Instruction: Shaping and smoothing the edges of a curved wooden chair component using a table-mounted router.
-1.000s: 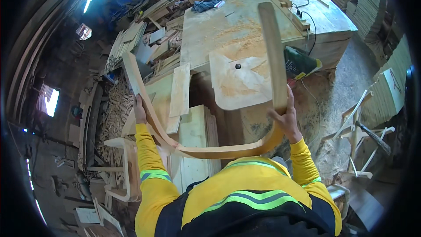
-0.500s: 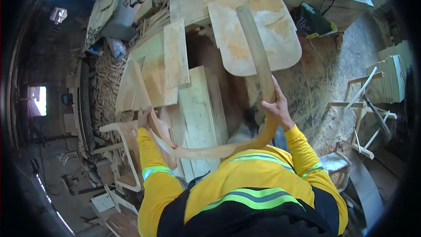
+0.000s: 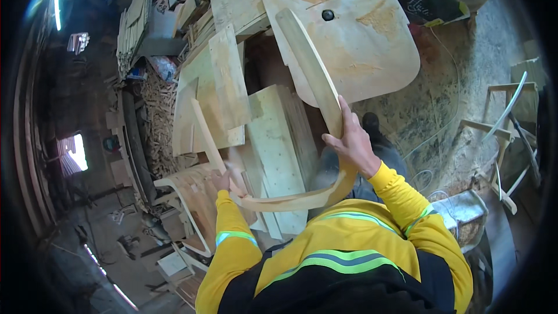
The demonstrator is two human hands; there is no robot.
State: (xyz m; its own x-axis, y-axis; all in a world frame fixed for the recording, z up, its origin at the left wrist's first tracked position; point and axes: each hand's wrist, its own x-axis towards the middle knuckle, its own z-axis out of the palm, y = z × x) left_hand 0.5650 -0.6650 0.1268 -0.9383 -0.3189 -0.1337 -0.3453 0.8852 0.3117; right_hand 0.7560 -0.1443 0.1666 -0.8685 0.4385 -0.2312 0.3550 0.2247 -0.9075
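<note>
In left hand (image 3: 220, 181) and right hand (image 3: 354, 143) lies a wooden frame (image 3: 290, 202); it's U-shaped.

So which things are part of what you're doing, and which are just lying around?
Part of it:
- curved wooden frame
- left hand and right hand, both holding it

Probably just lying around:
- scrap wood heap
- dark green package
</note>
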